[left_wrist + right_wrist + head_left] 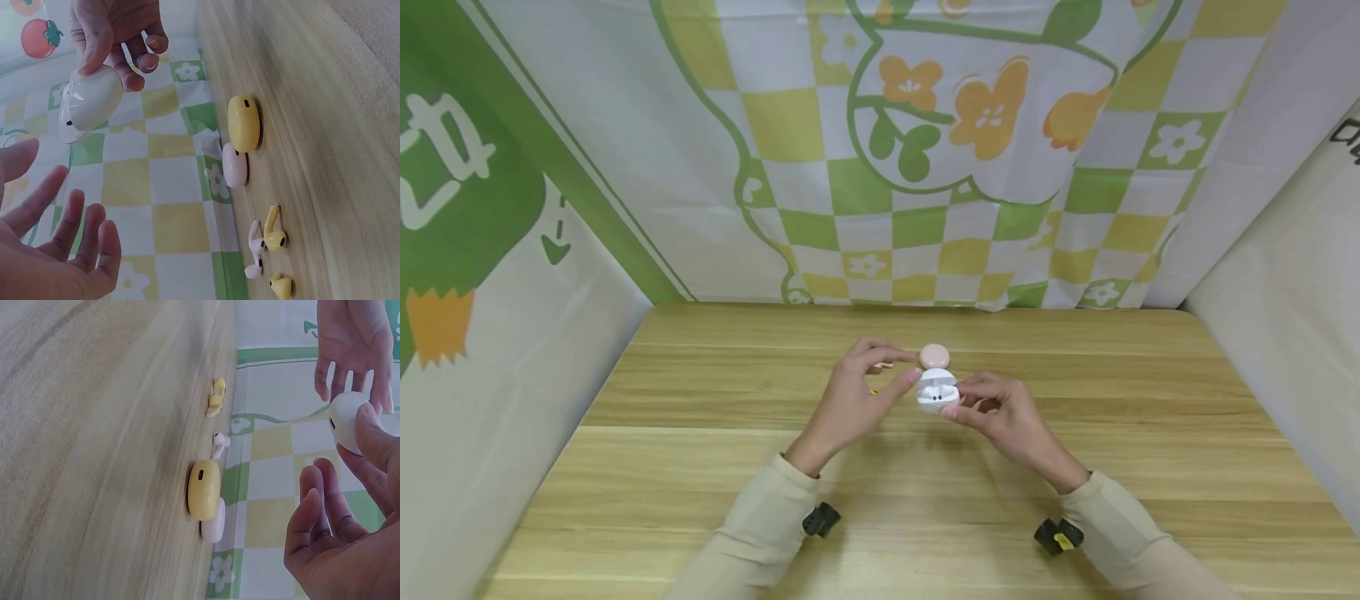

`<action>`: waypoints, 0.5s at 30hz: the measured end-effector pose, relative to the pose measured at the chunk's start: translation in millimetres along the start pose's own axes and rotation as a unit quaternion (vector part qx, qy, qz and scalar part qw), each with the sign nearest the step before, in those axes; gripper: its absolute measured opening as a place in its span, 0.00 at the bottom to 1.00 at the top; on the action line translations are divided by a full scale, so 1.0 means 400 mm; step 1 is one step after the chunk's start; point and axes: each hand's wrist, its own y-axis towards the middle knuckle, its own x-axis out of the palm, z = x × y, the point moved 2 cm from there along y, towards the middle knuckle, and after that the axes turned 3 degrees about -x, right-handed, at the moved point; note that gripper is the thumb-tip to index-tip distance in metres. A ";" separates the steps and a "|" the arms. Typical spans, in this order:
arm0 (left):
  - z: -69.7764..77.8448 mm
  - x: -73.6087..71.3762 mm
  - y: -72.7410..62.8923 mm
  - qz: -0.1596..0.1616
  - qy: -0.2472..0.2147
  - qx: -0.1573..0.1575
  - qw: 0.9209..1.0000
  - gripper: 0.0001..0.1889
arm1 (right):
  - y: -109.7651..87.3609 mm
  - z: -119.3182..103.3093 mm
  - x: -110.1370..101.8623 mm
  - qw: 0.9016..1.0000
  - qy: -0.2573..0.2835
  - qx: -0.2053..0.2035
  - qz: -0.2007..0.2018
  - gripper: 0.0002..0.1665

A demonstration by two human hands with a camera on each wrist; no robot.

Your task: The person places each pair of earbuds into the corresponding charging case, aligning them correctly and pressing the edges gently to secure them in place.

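A white earbud case [937,403] is held up off the table with its lid raised; white earbuds [928,394] show inside. My right hand [1011,421] grips the case's right side between thumb and fingers. Beside the case, my left hand [853,400] has its fingers spread. In the left wrist view a gap separates the left thumb and fingers [59,231] from the white case [97,100]. The head view has the left thumb tip close to the lid.
On the table [700,467] stand a yellow case [244,124] and a pink case [935,357], close together. Two yellow earbuds [275,239] and two pink earbuds [256,240] lie left of them. A patterned cloth [925,242] hangs behind the table.
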 end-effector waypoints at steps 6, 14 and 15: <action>-0.008 0.007 0.004 -0.040 0.002 -0.042 0.998 0.15 | -0.002 -0.004 0.002 1.000 0.000 -0.005 -0.002 0.13; -0.017 0.016 0.008 -0.098 0.014 -0.059 0.993 0.17 | -0.004 -0.008 0.004 1.000 0.005 -0.005 -0.012 0.13; -0.018 0.018 0.007 -0.102 0.013 -0.060 0.993 0.17 | -0.005 -0.008 0.004 1.000 0.004 -0.003 -0.013 0.13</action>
